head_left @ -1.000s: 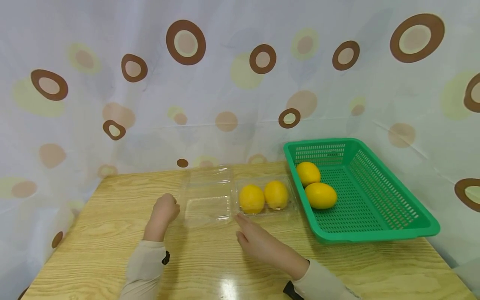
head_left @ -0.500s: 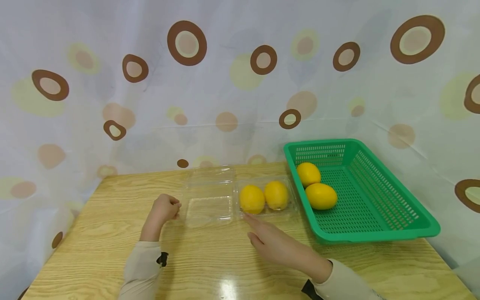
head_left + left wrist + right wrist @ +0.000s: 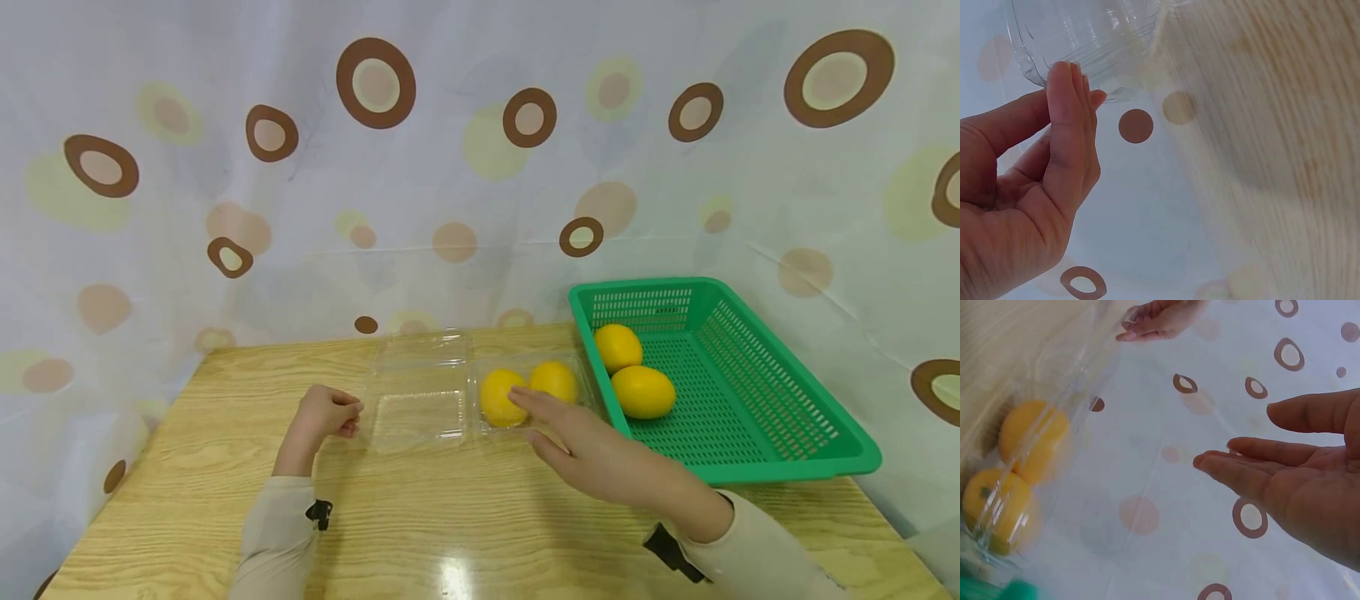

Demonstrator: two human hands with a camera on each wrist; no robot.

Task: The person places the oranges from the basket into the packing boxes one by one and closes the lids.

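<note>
A clear plastic clamshell container (image 3: 420, 408) lies opened out on the table. Two yellow lemons (image 3: 501, 398) sit side by side in its right half. My left hand (image 3: 326, 411) is at the left edge of the empty half; in the left wrist view its thumb and fingers pinch the container's rim (image 3: 1038, 78). The right hand (image 3: 588, 442) holds nothing, its fingers stretched out and thumb apart. In the head view its fingertips overlap the lemons, while the right wrist view shows a gap between this hand and the lemons (image 3: 1034, 440).
A green plastic basket (image 3: 750, 475) stands on the right, close against the container's right side. Inside, two more lemons (image 3: 642, 392) rest along its left wall. Behind the wooden table (image 3: 420, 533) hangs a patterned curtain (image 3: 450, 167).
My right hand has moved right and up from the container's front edge to over the lemons. The left hand has shifted only slightly at the left edge.
</note>
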